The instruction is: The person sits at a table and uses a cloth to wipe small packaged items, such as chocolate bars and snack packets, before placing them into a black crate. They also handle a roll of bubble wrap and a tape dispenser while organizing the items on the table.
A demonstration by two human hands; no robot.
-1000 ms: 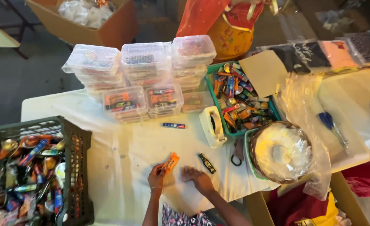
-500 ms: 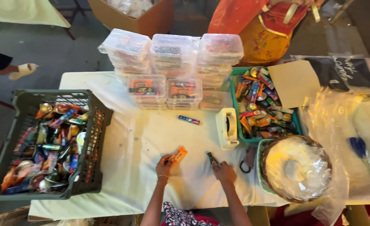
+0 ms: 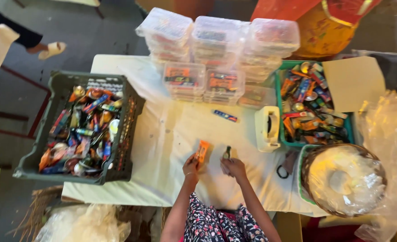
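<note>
Two small packets are in hand at the near edge of the white-covered table [image 3: 171, 134]. The left hand [image 3: 191, 166] has its fingers closed around the lower end of an orange sachet [image 3: 202, 150], which lies flat on the cloth and points away from the body. The right hand [image 3: 233, 167] pinches a small dark packet [image 3: 226, 153] at its lower end, tilted up off the cloth. The two packets sit near each other, apart, directly in front of the person.

Judgement: the step in hand appears to be a sorting or pairing of individual wrapped items on the bare cloth between the containers. A further move would call for a light lift and a sure pinch, since both wrappers look thin, glossy and slippery.

Materials noted: a dark green slatted plastic crate [image 3: 41, 134] at left, filled with mixed foil-wrapped items; a teal plastic basket [image 3: 280, 80] at right with similar wrapped goods, partly covered by a flat brown cardboard sheet [image 3: 353, 83]; stacked clear lidded plastic boxes [image 3: 216, 45] at the far edge, rectangular and translucent. A single blue packet [image 3: 225, 116] lies alone mid-table. A cream tape dispenser [image 3: 267, 127] stands beside the teal basket. A round woven basket [image 3: 344, 179] holds crinkled clear film.
</note>
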